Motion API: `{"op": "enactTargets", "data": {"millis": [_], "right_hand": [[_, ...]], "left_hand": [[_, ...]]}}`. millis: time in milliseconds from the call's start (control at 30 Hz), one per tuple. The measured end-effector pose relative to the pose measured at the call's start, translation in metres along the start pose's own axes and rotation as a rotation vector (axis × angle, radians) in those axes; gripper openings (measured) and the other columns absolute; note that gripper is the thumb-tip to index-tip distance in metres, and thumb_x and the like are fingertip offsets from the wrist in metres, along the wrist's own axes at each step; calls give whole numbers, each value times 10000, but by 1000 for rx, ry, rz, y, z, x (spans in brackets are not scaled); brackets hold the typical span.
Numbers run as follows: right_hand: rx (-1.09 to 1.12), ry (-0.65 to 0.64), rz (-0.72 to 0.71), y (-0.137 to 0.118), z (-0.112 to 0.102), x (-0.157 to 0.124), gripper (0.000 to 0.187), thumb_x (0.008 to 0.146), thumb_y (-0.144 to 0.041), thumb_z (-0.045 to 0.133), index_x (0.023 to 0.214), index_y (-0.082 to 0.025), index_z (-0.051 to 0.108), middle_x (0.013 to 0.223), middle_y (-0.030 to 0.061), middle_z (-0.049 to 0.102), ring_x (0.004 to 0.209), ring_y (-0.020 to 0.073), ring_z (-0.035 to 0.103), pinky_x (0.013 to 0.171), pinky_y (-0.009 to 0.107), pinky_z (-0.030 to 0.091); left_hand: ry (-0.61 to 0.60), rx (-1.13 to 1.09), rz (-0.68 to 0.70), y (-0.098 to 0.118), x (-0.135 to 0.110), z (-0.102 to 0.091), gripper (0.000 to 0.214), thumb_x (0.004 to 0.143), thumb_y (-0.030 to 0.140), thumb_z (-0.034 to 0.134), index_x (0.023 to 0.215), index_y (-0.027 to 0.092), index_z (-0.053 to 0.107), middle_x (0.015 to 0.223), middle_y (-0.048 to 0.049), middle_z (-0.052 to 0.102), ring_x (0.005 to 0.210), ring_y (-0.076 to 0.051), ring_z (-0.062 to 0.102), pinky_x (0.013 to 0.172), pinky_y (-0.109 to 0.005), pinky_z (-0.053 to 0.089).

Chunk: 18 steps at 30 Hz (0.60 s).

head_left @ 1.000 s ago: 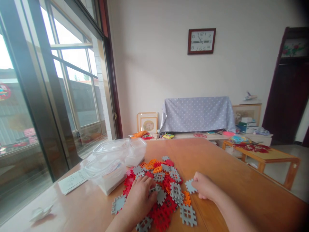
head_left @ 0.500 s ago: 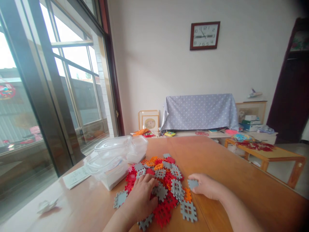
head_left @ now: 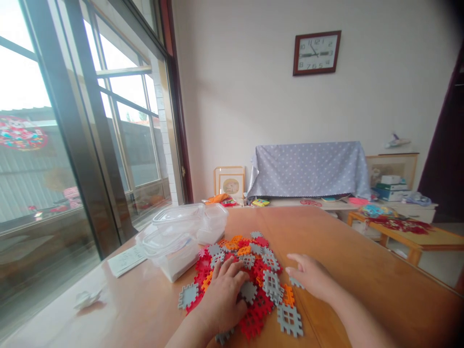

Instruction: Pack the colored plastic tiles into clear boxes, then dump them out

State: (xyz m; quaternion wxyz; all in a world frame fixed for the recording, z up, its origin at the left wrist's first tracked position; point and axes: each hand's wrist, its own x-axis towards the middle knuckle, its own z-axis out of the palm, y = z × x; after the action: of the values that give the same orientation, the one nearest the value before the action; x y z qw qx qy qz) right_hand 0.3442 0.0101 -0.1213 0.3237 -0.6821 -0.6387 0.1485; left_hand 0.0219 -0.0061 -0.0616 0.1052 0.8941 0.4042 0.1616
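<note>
A pile of flat plastic interlocking tiles with notched edges, red tiles (head_left: 253,323), orange tiles (head_left: 289,295) and grey tiles (head_left: 271,285), spreads over the wooden table (head_left: 275,222). My left hand (head_left: 226,292) rests palm down on the pile, fingers stretched out, hiding some tiles below. Right of the pile is my right hand (head_left: 310,276), its fingers pointing left and apart. A grey tile (head_left: 297,283) lies on the table just under these fingers, partly covered by them. Another grey tile (head_left: 188,296) sits at the pile's left edge.
Clear plastic containers (head_left: 170,251) with lids stand behind the pile on the left. Near them lie a paper booklet (head_left: 126,261) and a crumpled wrapper (head_left: 87,299). A low wooden table (head_left: 431,241) stands at the right, beyond the table's edge.
My right hand has loosened from the grey tile, which now lies lower and flatter under the fingers. My left hand stays on the pile, its fingers shifted slightly. The view has turned a little left.
</note>
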Motion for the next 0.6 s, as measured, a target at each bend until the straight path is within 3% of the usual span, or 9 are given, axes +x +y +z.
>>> {"op": "enactTargets", "data": {"millis": [200,367,467,600], "right_hand": [[98,98,-76,-30,-5,-4,426,875,-504,567,1151,-230,740,791,36,678,736,214,631,700,316,469],[217,163,-182,-61,-6,-16,379,902,-522,548,1069,-244,745,954,72,737,841,230,658,779,326,498],[336,57,-161,-81,0,-26,416,925,-573,514,1064,-241,721,839,39,723,746,206,659,699,304,505],[542,-158,-17,-103,8,-39,557,922,-694,451,1200,-244,625,793,-1,681,539,149,620,498,256,443]], "left_hand": [[112,-59,36,8,2,-7,338,758,152,601,1046,313,673,1259,-18,658,1329,-302,467,1212,-602,162],[269,-91,81,10,6,-11,186,896,217,584,1008,286,715,1267,-41,654,1275,-275,486,1140,-487,342],[335,-77,127,10,7,-9,192,933,238,557,1026,281,720,1288,-58,646,1270,-283,482,1098,-475,386],[355,-46,162,13,5,-6,258,981,264,483,1116,283,702,1257,-92,646,1123,-271,569,971,-458,463]]}}
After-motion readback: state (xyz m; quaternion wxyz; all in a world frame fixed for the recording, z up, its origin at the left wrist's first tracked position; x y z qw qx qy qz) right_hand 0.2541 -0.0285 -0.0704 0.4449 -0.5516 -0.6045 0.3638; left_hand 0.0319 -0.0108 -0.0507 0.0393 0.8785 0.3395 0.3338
